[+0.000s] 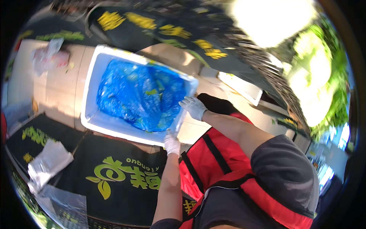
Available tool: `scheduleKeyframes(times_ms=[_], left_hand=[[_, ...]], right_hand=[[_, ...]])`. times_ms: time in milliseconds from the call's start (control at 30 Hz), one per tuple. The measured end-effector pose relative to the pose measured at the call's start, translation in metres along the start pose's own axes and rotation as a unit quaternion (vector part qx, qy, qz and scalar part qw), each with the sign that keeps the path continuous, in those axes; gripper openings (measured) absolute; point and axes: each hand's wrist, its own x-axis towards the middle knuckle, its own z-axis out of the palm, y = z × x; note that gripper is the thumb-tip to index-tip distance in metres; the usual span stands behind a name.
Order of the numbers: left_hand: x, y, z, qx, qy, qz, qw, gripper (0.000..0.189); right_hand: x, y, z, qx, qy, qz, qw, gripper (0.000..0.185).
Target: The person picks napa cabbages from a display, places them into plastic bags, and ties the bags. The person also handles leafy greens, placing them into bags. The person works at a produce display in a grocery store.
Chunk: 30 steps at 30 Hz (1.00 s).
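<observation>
A white foam box [91,77] stands before me, its long sides running left to right in the view. Inside it lies a crumpled blue plastic bag [137,88], with bits of green leaf [151,92] on it. My left hand [172,144], in a white glove, grips the box's near end at the lower corner. Farther up the same end, my right hand [194,107], also gloved in white, has its fingers over the rim. Parts of both grips are hidden by the hands and the box wall.
Dark display panels [117,177] with green and yellow lettering flank the box. A clear plastic bag [50,55] lies on the tiled floor [60,91]. Plastic bags [50,163] rest on the lower panel. Leafy vegetables [328,94] are at the right, and a white tray [243,88] sits behind my right hand.
</observation>
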Motion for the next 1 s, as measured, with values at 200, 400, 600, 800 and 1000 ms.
scheduleKeyframes(times_ms=[200,400,600,800,1000], left_hand=[[-0.065,0.006,-0.062,-0.072,0.024,0.016,0.997,0.063],[-0.128,0.010,-0.038,-0.329,0.100,-0.034,0.938,0.060],[-0.169,0.029,0.016,-0.471,0.153,-0.117,0.861,0.063],[-0.188,0.036,0.034,-0.521,0.134,-0.091,0.838,0.066],[-0.193,0.035,0.036,-0.542,0.159,-0.133,0.814,0.064]], right_hand=[[-0.115,0.055,-0.050,0.098,-0.070,0.347,0.930,0.029],[-0.149,0.184,0.015,0.009,0.021,0.414,0.910,0.077],[-0.129,0.302,0.132,0.175,-0.010,0.419,0.891,0.082],[-0.157,0.259,0.111,0.048,-0.088,0.462,0.881,0.058],[-0.186,0.182,0.112,0.100,-0.164,0.396,0.898,0.071]])
